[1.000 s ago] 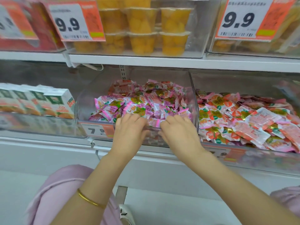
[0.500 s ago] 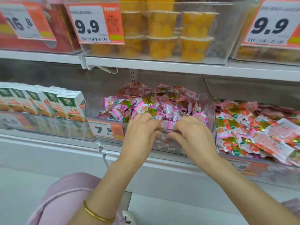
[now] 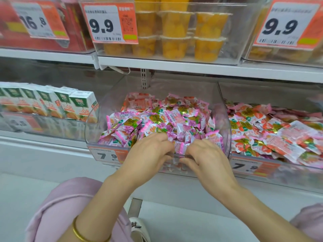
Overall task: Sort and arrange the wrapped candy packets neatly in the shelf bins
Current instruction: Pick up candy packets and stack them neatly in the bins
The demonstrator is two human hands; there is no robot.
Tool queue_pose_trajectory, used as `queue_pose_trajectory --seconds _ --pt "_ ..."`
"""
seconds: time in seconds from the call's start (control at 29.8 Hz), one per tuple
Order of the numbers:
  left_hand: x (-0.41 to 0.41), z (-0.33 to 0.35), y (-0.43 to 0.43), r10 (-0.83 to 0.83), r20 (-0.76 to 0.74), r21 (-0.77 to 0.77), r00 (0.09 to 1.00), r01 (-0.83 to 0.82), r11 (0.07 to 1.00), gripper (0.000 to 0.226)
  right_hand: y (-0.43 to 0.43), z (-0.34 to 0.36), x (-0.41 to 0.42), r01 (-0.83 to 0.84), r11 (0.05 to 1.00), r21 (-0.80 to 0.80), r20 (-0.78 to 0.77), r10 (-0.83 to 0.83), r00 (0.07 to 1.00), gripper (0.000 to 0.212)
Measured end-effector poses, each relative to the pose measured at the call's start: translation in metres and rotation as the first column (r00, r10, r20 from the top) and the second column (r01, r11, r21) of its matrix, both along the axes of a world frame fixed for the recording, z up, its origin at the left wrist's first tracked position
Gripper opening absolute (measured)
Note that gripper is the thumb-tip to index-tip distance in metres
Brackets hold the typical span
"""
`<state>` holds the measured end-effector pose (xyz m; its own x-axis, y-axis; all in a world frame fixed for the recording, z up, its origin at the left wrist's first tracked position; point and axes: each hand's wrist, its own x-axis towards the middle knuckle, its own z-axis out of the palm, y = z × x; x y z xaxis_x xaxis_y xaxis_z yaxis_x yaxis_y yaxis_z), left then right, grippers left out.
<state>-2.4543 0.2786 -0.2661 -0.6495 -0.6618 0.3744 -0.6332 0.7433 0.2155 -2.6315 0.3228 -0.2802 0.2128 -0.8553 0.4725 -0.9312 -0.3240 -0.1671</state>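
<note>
A clear shelf bin (image 3: 97, 130) in the middle holds a heap of pink wrapped candy packets (image 3: 157, 119). My left hand (image 3: 148, 152) and my right hand (image 3: 206, 158) reach over its front rim side by side. The fingers of both hands curl into the front packets, with a pink packet (image 3: 180, 148) held between the fingertips. My right thumb lies against the outside of the front wall. The fingertips are hidden among the wrappers. The bin to the right holds red-and-white wrapped candy packets (image 3: 272, 135), some lying loosely over one another.
Juice cartons (image 3: 76, 107) stand in the bin to the left. Above is a shelf (image 3: 192, 67) with yellow fruit cups (image 3: 176, 32) and price tags (image 3: 108, 23). More price tags (image 3: 248, 167) sit on the bin fronts. My pink-clad knee (image 3: 66, 206) and a shoe are below.
Both hands have gone from lying flat on the front packets to curling their fingers into them at the rim. The view has moved closer and shifted left.
</note>
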Motion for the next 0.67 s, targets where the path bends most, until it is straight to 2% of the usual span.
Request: queue_pose_trajectory --seconds 0.23,0.44,0.57,0.67 --pt "0.002 0.004 -0.005 -0.028 0.078 -0.031 0.997 0.03 0.999 0.011 -0.001 -0.001 0.005 0.019 1.0 -0.013 0.007 -0.019 1.0 0.035" --pt "0.0 0.008 -0.006 0.005 0.052 0.146 0.999 -0.012 0.989 0.009 -0.001 0.001 0.008 0.018 1.0 0.021 -0.04 -0.018 0.999 0.037" --pt "-0.003 0.011 -0.006 0.037 0.076 0.175 0.996 -0.05 0.983 0.013 0.005 0.013 0.003 -0.035 0.992 0.118 -0.056 0.042 0.998 0.02" --pt "-0.012 0.02 -0.003 0.062 -0.026 0.217 0.998 -0.055 0.975 0.022 0.017 0.031 -0.01 -0.072 0.994 0.078 -0.055 0.077 0.996 0.01"
